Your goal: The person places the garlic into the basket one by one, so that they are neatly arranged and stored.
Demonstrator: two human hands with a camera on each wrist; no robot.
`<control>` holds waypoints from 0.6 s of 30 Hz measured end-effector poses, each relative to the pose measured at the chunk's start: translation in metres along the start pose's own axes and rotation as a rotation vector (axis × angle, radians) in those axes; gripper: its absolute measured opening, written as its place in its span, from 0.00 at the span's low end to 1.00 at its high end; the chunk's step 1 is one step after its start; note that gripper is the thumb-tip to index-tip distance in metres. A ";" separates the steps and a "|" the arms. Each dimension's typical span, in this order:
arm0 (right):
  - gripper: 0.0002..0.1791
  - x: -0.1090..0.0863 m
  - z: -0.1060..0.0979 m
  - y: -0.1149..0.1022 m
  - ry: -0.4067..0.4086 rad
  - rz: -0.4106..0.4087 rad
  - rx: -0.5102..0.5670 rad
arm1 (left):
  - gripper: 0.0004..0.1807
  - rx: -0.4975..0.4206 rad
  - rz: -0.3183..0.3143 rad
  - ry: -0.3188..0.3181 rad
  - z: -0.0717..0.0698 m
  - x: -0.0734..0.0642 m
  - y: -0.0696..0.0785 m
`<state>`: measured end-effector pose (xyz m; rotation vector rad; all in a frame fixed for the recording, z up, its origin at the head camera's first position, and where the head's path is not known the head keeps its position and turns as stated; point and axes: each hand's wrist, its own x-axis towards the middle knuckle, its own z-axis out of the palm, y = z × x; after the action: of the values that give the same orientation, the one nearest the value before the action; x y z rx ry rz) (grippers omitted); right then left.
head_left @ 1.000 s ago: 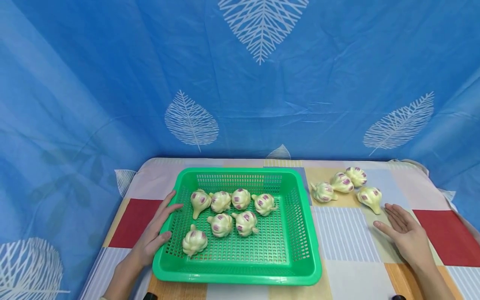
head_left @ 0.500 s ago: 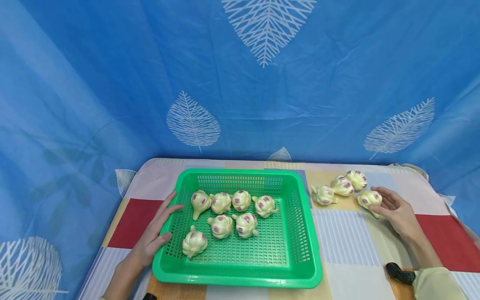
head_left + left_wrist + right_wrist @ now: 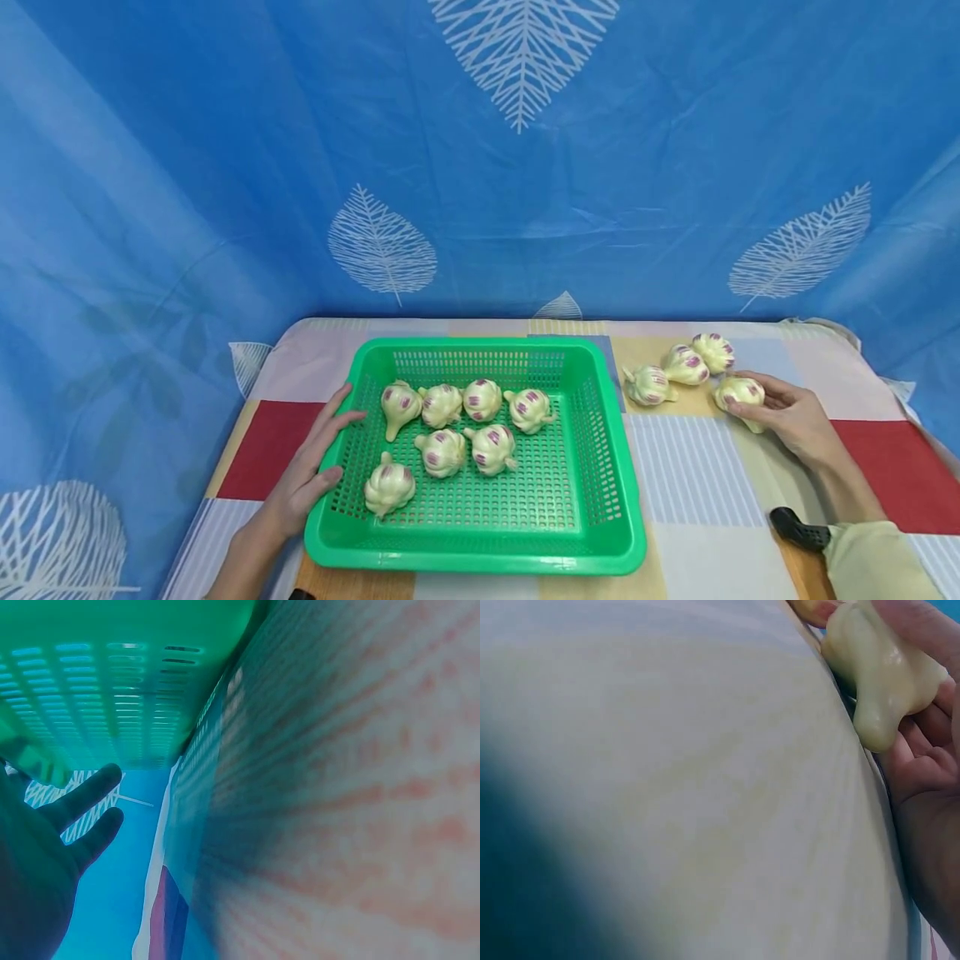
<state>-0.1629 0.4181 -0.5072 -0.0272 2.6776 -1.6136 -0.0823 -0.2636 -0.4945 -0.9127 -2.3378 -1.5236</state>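
My right hand [image 3: 795, 421] curls round a garlic bulb [image 3: 741, 392] on the right of the table, thumb on its near side and fingers on the far side. In the right wrist view the pale bulb [image 3: 885, 667] shows its neck pointing down, close over the cloth. My left hand [image 3: 303, 475] lies along the left rim of a green plastic basket [image 3: 480, 560], fingers spread and fairly straight. From the left wrist, two straight fingers [image 3: 90, 799] show beside the slotted basket wall [image 3: 112, 682]. Several garlic bulbs [image 3: 441, 450] with purple streaks lie inside the basket.
Left of the held bulb, three more garlic bulbs [image 3: 686, 365] lie close together on the patchwork tablecloth [image 3: 697, 475]. A blue curtain [image 3: 645, 167] with white leaf prints hangs behind the table. A black device [image 3: 798, 529] sits at the right wrist.
My right hand has moved forward and left to the nearest loose garlic bulb and its fingers have closed round it. The left hand and the basket stay in place.
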 end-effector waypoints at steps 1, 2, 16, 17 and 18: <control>0.29 0.000 0.000 0.000 0.002 0.002 -0.001 | 0.33 -0.002 -0.001 0.000 0.000 0.000 0.000; 0.29 0.000 0.000 0.000 0.005 0.003 0.000 | 0.33 -0.003 -0.002 0.000 0.000 -0.001 0.000; 0.26 -0.007 -0.002 -0.004 0.054 -0.019 0.213 | 0.32 0.005 0.007 -0.001 0.000 -0.002 -0.002; 0.26 -0.009 -0.003 -0.006 0.058 -0.027 0.259 | 0.32 0.006 0.008 -0.003 0.000 -0.001 -0.002; 0.26 -0.012 -0.004 -0.008 0.054 -0.036 0.310 | 0.32 0.006 0.009 -0.005 0.000 -0.001 -0.002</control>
<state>-0.1513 0.4180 -0.4984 -0.0292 2.4429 -2.0487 -0.0827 -0.2647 -0.4964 -0.9253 -2.3375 -1.5112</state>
